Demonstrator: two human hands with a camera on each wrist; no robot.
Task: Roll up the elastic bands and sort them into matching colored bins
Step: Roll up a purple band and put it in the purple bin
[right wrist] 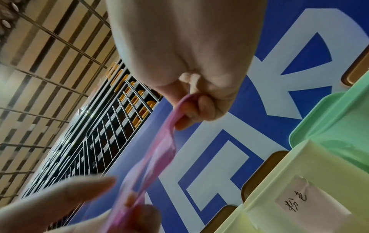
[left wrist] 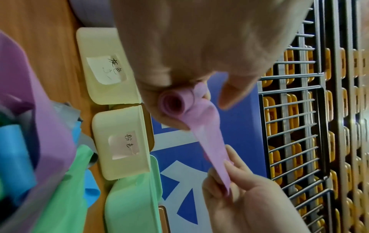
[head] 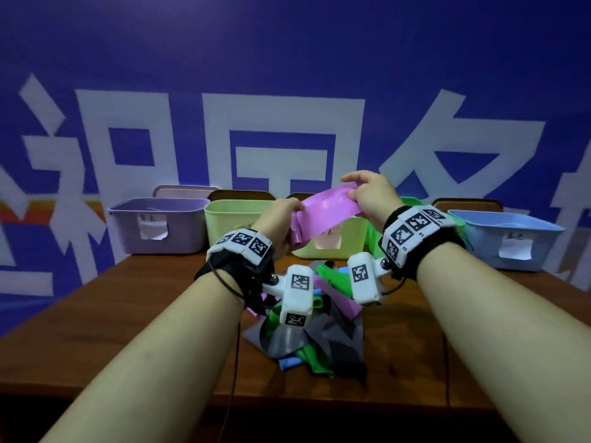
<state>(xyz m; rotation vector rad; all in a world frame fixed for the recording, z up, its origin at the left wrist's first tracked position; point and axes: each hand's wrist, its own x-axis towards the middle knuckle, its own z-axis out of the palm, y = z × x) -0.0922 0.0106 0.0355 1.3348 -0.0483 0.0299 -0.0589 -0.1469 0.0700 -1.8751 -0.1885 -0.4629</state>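
Five bins (head: 160,219) stood in a row at the back of the wooden surface (head: 112,314), with a loose pile of bands (head: 313,340) nearer the person. Above the pile, a pink band (head: 326,212) was stretched between both hands. The left hand (head: 278,219) gripped its rolled end (left wrist: 175,102); the right hand (head: 367,193) pinched the free end. Rolling looked partly done. Next, I judge, the roll must be wound tight, then dropped into the bin with the pink label (left wrist: 123,145).
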